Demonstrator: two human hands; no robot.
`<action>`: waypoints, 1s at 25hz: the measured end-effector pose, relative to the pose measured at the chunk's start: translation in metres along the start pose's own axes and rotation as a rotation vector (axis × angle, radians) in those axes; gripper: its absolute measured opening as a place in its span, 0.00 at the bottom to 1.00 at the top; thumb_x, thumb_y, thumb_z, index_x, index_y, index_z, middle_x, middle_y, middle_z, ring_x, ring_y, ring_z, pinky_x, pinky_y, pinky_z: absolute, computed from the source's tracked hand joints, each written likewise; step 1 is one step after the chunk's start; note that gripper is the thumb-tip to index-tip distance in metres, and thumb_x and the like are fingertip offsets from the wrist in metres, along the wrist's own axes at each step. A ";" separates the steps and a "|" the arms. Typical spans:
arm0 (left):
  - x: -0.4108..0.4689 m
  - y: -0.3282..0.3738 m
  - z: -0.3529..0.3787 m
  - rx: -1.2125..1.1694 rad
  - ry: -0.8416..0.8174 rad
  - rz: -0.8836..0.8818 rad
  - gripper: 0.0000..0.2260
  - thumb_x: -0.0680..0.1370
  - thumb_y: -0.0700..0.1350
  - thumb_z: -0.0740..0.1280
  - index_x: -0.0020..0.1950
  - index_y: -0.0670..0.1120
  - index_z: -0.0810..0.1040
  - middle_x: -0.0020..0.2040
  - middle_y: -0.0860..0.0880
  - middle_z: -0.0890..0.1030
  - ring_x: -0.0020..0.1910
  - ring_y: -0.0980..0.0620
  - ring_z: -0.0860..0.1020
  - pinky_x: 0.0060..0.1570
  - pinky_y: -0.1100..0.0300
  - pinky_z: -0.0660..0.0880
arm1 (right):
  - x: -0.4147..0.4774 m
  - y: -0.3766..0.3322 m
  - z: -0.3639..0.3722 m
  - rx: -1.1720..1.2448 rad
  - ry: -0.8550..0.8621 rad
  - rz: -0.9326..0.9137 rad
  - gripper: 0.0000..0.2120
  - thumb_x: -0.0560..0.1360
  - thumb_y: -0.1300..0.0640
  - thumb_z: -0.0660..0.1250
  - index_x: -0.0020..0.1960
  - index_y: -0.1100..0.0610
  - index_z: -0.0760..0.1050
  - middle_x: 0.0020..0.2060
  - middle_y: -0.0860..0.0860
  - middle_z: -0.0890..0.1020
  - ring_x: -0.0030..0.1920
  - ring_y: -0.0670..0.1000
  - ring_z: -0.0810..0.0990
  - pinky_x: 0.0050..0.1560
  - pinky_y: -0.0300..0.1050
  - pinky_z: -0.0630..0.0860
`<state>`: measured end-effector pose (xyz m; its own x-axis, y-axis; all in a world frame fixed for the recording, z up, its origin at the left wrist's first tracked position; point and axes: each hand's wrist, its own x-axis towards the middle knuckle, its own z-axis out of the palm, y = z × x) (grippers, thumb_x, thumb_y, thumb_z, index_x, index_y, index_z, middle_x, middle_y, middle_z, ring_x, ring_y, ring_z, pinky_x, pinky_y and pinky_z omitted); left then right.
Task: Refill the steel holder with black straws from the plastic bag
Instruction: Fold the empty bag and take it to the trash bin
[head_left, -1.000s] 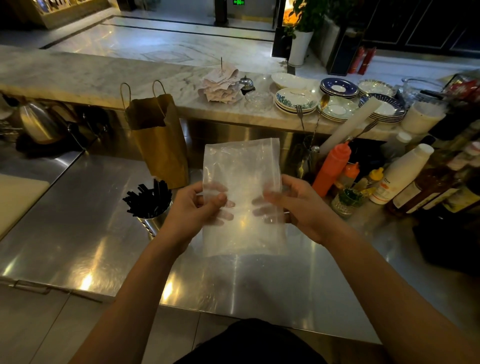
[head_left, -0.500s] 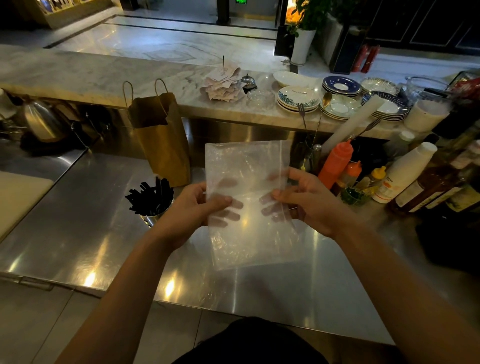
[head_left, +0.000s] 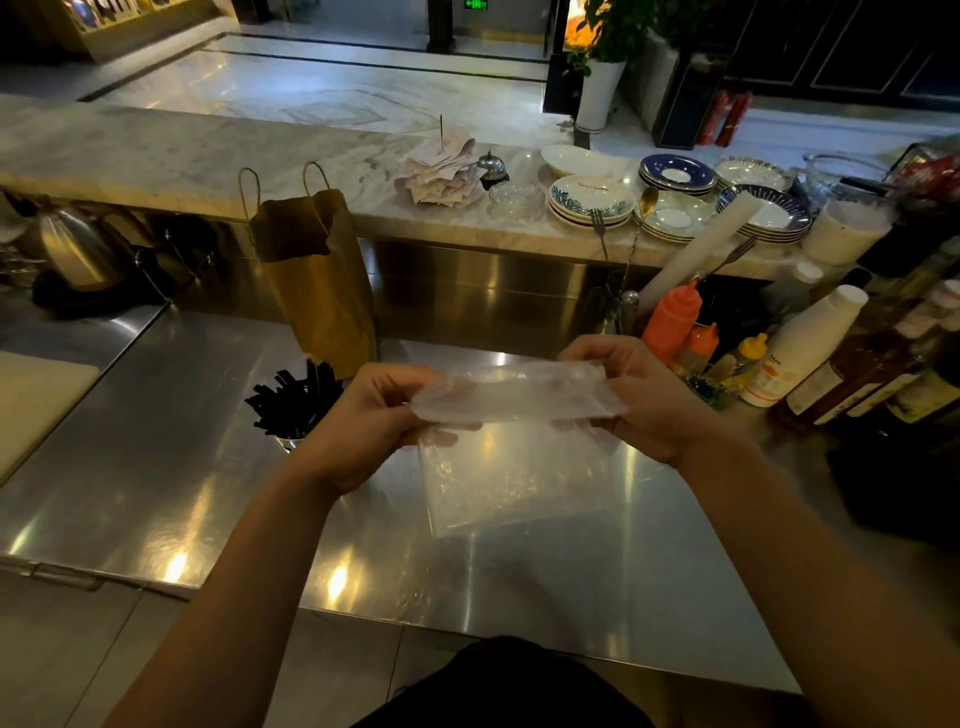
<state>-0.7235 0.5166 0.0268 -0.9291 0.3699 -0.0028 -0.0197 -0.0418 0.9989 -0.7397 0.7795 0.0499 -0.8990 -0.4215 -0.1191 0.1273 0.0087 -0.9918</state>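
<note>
While black straws (head_left: 296, 402) stand in the steel holder (head_left: 289, 441) at left, the left hand (head_left: 363, 421) and right hand (head_left: 644, 400) each pinch the folded plastic bag (head_left: 519, 452).

Little can be read here. A green lit sign (head_left: 475, 4) hangs at the top edge of the view, its characters too small to make out. The white bottle (head_left: 800, 353) at the right carries a label with small orange print, blurred past reading. Labels on the dark bottles (head_left: 852, 384) beside it are likewise illegible.
</note>
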 end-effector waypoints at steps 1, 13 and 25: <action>0.000 0.002 -0.001 -0.003 -0.006 0.022 0.12 0.73 0.39 0.64 0.49 0.48 0.85 0.48 0.46 0.86 0.47 0.49 0.84 0.43 0.60 0.80 | 0.000 -0.002 0.000 -0.017 0.014 -0.011 0.14 0.77 0.75 0.59 0.44 0.61 0.79 0.38 0.49 0.84 0.40 0.48 0.84 0.37 0.40 0.80; 0.003 0.013 -0.014 -0.247 0.133 -0.110 0.11 0.73 0.53 0.65 0.50 0.48 0.78 0.44 0.48 0.84 0.40 0.50 0.84 0.36 0.58 0.80 | -0.001 -0.029 0.003 -0.371 0.167 -0.257 0.24 0.71 0.80 0.58 0.31 0.54 0.77 0.44 0.41 0.85 0.51 0.40 0.82 0.43 0.35 0.79; 0.004 -0.001 0.035 0.084 0.459 0.089 0.26 0.67 0.52 0.74 0.61 0.45 0.73 0.55 0.46 0.81 0.52 0.48 0.83 0.47 0.51 0.82 | 0.002 -0.019 0.042 0.047 0.309 -0.106 0.11 0.81 0.56 0.57 0.59 0.48 0.75 0.59 0.55 0.78 0.56 0.52 0.81 0.52 0.48 0.81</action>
<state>-0.7139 0.5503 0.0272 -0.9934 -0.0810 0.0815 0.0794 0.0279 0.9964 -0.7261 0.7405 0.0706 -0.9920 -0.1223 -0.0305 0.0387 -0.0650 -0.9971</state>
